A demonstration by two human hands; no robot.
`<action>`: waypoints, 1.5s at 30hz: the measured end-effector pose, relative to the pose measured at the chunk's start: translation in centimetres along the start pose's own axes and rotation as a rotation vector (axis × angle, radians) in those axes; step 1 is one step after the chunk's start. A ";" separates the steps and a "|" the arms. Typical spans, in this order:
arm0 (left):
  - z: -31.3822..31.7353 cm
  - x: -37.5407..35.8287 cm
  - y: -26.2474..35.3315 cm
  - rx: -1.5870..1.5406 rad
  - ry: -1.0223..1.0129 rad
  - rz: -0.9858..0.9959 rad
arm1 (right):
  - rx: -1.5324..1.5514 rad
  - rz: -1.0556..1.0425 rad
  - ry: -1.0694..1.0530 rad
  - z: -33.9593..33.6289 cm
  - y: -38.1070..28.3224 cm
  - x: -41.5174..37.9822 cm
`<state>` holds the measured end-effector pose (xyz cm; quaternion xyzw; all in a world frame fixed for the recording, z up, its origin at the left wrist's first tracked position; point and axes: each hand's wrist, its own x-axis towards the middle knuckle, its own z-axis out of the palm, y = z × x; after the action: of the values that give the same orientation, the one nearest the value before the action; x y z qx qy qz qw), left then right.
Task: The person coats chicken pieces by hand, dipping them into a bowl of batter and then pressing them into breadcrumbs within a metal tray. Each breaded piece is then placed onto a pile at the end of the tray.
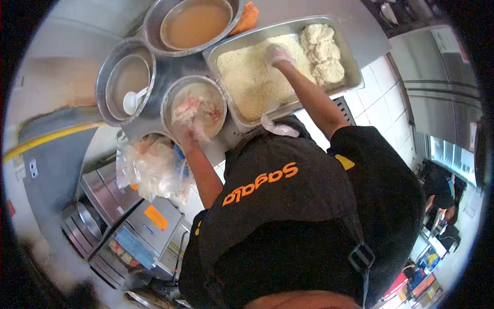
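My left hand reaches into a round metal bowl of cloudy liquid, against pale pink raw meat; its fingers are blurred and partly hidden. My right hand, in a thin clear glove, is down in the pale crumbs of a large rectangular metal tray. Its fingertips are hard to make out. Several crumb-coated pieces lie at the tray's right end.
Behind the meat bowl stand a large bowl of brownish liquid and another bowl with a white ladle. An orange cloth touches the tray's back edge. Clear plastic bags hang at the front left. A person is far right.
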<state>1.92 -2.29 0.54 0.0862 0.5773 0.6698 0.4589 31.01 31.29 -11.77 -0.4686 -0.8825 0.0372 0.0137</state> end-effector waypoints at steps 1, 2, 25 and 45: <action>-0.4 0.1 -0.1 -0.007 0.003 -0.003 | 0.132 0.102 -0.022 -3.8 -1.1 -0.4; -0.8 0.0 -0.2 -0.010 0.012 -0.009 | 0.269 0.205 -0.055 -9.5 -3.7 -2.8; 0.2 0.8 2.0 0.065 -0.029 0.086 | -0.120 0.343 0.263 -16.7 10.1 -10.3; 8.4 -4.3 12.6 1.458 0.076 0.559 | 0.633 -0.116 -0.396 -9.4 -11.4 -2.8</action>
<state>3.30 1.57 15.76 0.4852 0.8439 0.2146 0.0803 23.74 23.07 -1.46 -0.3741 -0.8380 0.3972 -0.0112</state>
